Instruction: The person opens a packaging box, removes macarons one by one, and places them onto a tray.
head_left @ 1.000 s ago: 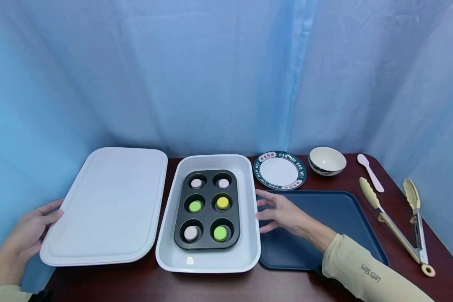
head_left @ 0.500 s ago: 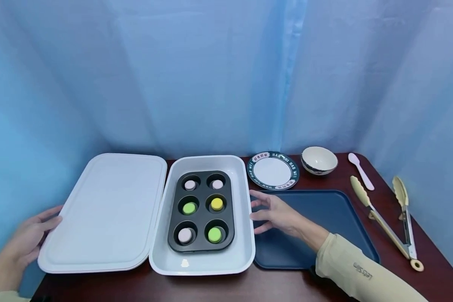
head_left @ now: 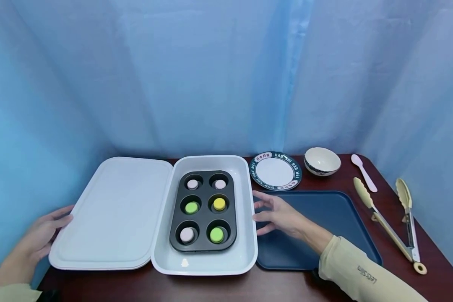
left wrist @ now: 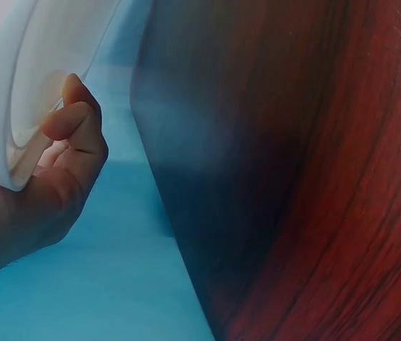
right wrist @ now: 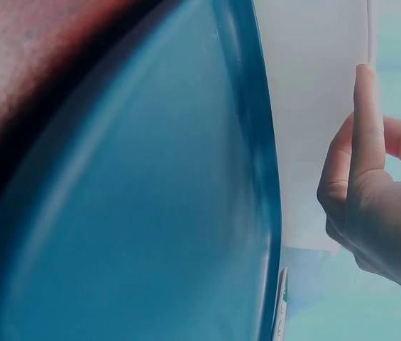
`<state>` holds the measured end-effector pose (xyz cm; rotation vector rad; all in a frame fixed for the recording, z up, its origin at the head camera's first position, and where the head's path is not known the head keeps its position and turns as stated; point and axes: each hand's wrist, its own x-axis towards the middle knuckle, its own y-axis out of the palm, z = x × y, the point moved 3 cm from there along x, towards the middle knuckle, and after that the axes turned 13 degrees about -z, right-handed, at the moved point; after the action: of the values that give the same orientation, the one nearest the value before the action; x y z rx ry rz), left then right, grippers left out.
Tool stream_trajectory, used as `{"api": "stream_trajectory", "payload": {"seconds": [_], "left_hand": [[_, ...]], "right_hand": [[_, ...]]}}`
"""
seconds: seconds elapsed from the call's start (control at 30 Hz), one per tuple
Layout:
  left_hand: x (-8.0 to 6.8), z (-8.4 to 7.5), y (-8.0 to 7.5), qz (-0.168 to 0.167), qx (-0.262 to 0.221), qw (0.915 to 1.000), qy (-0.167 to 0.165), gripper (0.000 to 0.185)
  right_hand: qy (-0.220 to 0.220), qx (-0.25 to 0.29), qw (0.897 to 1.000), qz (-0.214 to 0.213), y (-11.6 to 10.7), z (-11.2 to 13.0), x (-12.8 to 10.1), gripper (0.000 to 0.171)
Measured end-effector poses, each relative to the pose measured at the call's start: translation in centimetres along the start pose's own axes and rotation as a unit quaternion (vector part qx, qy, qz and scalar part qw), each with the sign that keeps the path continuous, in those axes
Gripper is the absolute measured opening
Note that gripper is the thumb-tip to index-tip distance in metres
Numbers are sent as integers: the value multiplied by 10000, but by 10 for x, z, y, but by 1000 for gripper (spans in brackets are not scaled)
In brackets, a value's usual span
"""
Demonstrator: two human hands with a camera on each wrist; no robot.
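Two hands worked at the lower part of the head view, one on each side of a white dish (head_left: 245, 260) at centre frame on the dark wooden bench (head_left: 347, 184). The left hand (head_left: 41, 237), at lower left, gripped the outer edge of a flat white lid (head_left: 113, 214), its fingers (left wrist: 72, 121) curled under the rim in the wrist view. The lid's inner edge lay against the dish. The right hand (head_left: 277, 214), just right of centre, rested its loosely spread fingers (right wrist: 367, 121) against the dish's right wall, above a blue tray (head_left: 339, 214). Inside the dish sat a black muffin tin (head_left: 204, 212) with six cups, each holding a small round cake. Toward the upper right lay a plate (head_left: 275, 171), a bowl (head_left: 322, 161), a pink spoon (head_left: 364, 172) and tongs (head_left: 394, 222).
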<state>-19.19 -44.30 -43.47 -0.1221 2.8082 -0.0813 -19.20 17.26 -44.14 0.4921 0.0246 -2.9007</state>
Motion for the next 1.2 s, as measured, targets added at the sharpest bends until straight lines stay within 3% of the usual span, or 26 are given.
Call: {"api": "stream_trajectory", "payload": {"seconds": [0.13,0.23,0.37,0.47,0.87,1.2], "left_hand": [[3,0,4,-62,342,9994,-74,71],[6,-1,7,-198,960,9952,-34,72],[11,-5,9,-472,2219,9739,77,68],[15,-8,9,-622,2798,9580,74,70],[20,-9,13,-838,2927,9524,-130,74],[26,8,23,-751,2913,9535,-190,71]], "right_hand": [[-34,58,10000,37,0,1,-2,80],[-20,109,9999,58,1,1,-3,80],[-10,148,9999,48,2,0,-4,80],[-37,175,9998,39,2,0,-4,80],[-114,244,9996,81,2,-1,-4,81],[-15,243,9997,-53,-2,-2,-4,80]]}}
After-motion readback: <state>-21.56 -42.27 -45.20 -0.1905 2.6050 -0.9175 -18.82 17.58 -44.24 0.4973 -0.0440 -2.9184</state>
